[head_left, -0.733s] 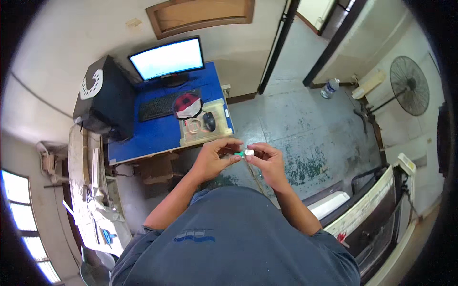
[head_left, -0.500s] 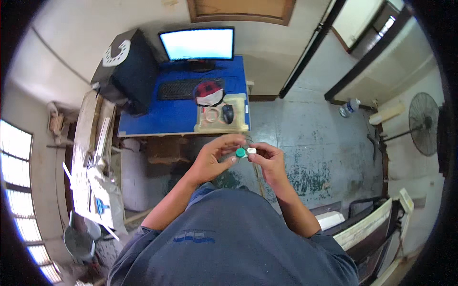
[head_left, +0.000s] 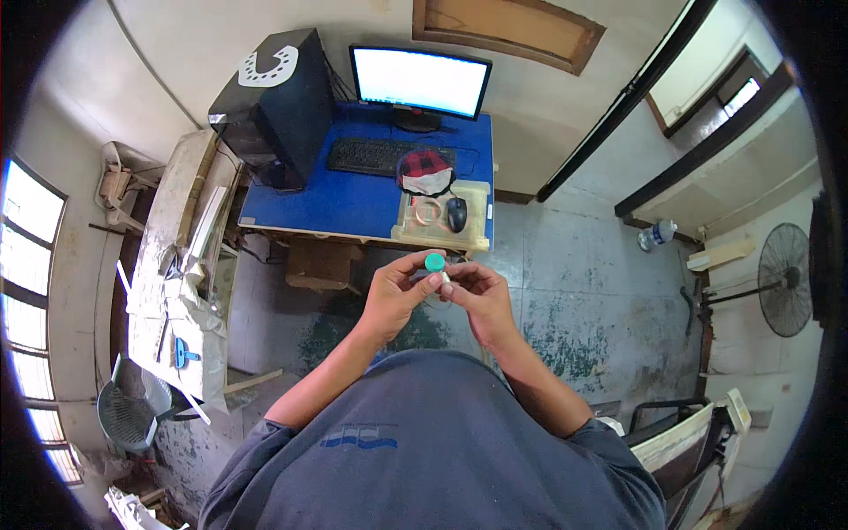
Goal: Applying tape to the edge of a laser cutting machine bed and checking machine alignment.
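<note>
In front of my chest, both hands hold a small contact lens case with a round green cap and a white part beside it. My left hand has its thumb and fingers closed around the green-capped side. The thumb and fingertips of my right hand pinch the white end, which is partly hidden by my fingers. The green cap faces up and sits above my fingertips. Just beyond my hands is the near edge of a blue desk.
On the desk are a black computer tower, a lit monitor, a keyboard, a plaid pouch, and a clear tray with a mouse and a tape roll. A fan stands at right, a cluttered bench at left.
My hands have drawn closer together, and the lens case has turned so the green cap is farther out and the white end nearer me. My view has shifted, moving the desk rightward and down.
</note>
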The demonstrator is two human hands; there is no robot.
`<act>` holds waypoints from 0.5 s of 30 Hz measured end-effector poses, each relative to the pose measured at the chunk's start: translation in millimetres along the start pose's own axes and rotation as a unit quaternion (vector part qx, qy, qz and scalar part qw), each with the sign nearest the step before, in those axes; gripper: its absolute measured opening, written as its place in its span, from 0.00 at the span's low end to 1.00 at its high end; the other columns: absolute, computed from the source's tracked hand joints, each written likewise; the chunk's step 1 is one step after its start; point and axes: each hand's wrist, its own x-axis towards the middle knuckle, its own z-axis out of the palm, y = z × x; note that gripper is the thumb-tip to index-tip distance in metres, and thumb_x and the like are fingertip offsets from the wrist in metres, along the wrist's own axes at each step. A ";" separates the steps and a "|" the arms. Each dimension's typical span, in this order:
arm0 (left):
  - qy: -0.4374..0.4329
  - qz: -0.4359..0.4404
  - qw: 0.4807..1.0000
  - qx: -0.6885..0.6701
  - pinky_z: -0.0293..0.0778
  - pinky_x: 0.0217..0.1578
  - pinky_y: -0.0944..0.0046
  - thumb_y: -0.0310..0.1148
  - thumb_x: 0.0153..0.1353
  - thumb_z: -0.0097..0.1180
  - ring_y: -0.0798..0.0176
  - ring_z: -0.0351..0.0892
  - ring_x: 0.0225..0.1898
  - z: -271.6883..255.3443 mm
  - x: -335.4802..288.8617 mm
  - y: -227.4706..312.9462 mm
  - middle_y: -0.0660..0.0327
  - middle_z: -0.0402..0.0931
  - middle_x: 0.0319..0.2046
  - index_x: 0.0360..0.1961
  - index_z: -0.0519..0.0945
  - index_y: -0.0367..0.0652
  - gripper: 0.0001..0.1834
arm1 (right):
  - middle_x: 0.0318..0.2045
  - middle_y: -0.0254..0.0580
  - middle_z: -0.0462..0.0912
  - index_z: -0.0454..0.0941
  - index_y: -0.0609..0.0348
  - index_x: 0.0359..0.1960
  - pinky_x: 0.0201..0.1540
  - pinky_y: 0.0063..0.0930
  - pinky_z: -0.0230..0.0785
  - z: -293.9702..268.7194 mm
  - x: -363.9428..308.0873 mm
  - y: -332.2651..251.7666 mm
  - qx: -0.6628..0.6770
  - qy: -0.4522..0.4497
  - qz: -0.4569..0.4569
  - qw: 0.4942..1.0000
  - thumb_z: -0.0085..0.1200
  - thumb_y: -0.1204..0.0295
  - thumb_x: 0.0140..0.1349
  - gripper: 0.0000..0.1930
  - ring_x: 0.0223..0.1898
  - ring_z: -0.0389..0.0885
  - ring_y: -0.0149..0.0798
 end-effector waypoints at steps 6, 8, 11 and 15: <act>-0.064 0.015 0.998 0.024 0.77 0.57 0.66 0.31 0.74 0.66 0.70 0.81 0.54 -53.5 0.8 26.9 0.62 0.84 0.54 0.66 0.79 0.34 0.23 | 0.67 0.44 0.79 0.82 0.54 0.64 0.58 0.38 0.77 50.1 25.6 -40.1 -0.412 -0.068 -0.282 0.864 0.68 0.79 0.63 0.26 0.61 0.82 0.44; -0.093 0.008 0.995 0.026 0.76 0.56 0.67 0.31 0.75 0.65 0.71 0.80 0.53 -72.5 -3.4 34.2 0.63 0.83 0.54 0.67 0.78 0.34 0.23 | 0.66 0.41 0.81 0.82 0.49 0.65 0.63 0.42 0.74 63.7 37.2 -52.1 -0.520 -0.163 -0.299 0.783 0.65 0.80 0.63 0.27 0.63 0.80 0.54; -0.108 -0.013 0.993 0.040 0.76 0.56 0.66 0.31 0.75 0.64 0.72 0.79 0.52 -97.3 -6.5 47.8 0.64 0.82 0.54 0.67 0.78 0.35 0.23 | 0.60 0.41 0.85 0.85 0.50 0.62 0.62 0.39 0.76 88.2 52.1 -52.0 -0.534 -0.206 -0.329 0.751 0.65 0.81 0.62 0.25 0.61 0.82 0.52; -0.076 -0.002 0.996 0.055 0.77 0.55 0.66 0.31 0.75 0.64 0.72 0.79 0.52 -115.9 -19.1 62.5 0.63 0.83 0.53 0.65 0.79 0.35 0.21 | 0.55 0.40 0.88 0.88 0.52 0.57 0.56 0.35 0.80 114.6 55.0 -37.7 -0.483 -0.173 -0.308 0.801 0.67 0.81 0.61 0.22 0.55 0.87 0.48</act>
